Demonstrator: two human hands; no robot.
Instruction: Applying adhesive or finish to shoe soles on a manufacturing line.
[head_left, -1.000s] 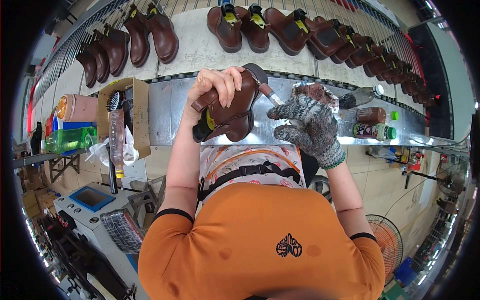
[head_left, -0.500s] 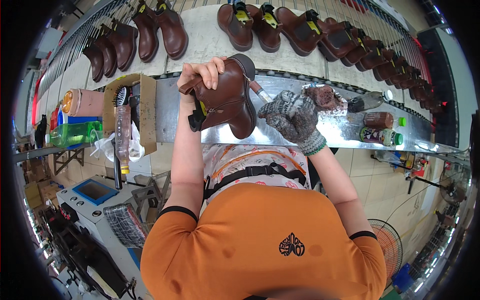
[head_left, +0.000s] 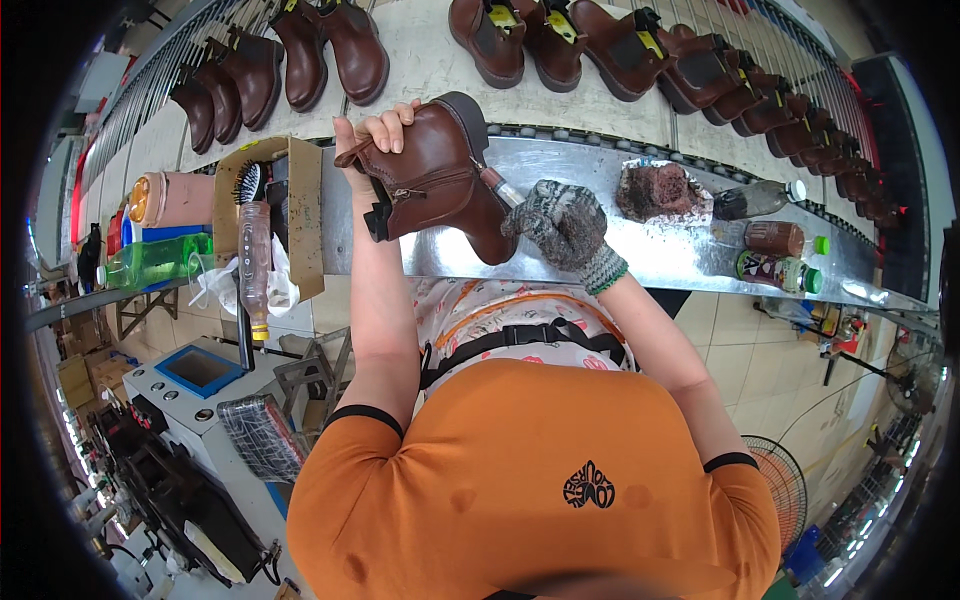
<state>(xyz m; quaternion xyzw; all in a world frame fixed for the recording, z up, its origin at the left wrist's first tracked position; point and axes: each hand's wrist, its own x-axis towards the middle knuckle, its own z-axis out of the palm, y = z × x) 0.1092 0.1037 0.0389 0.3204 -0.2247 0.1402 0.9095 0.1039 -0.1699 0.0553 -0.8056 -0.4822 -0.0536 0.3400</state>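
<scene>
My left hand [head_left: 380, 135] grips a dark brown leather ankle boot [head_left: 432, 190] by its upper, near the pull loop. The boot is held raised over the metal bench with its zip side showing and the toe pointing down to the right. On my right hand [head_left: 565, 225] is a grey knitted glove with a green cuff, its fingers closed around a small brush [head_left: 503, 188]. The brush's brown tip meets the boot beside the zip, close to the heel; whether it presses there I cannot tell. Gloved fingers hide most of the handle.
A dark-stained sponge [head_left: 660, 190] lies on foil to the right, near several bottles [head_left: 775, 238]. At left stand a cardboard box [head_left: 305, 215] with a hairbrush [head_left: 250, 183] and a pink container [head_left: 180, 200]. Brown boots [head_left: 355, 55] line the conveyor [head_left: 420, 60] beyond the bench.
The boot has turned so that more of its zip side faces up. My right hand has moved left with the brush, whose tip now lies further over the boot.
</scene>
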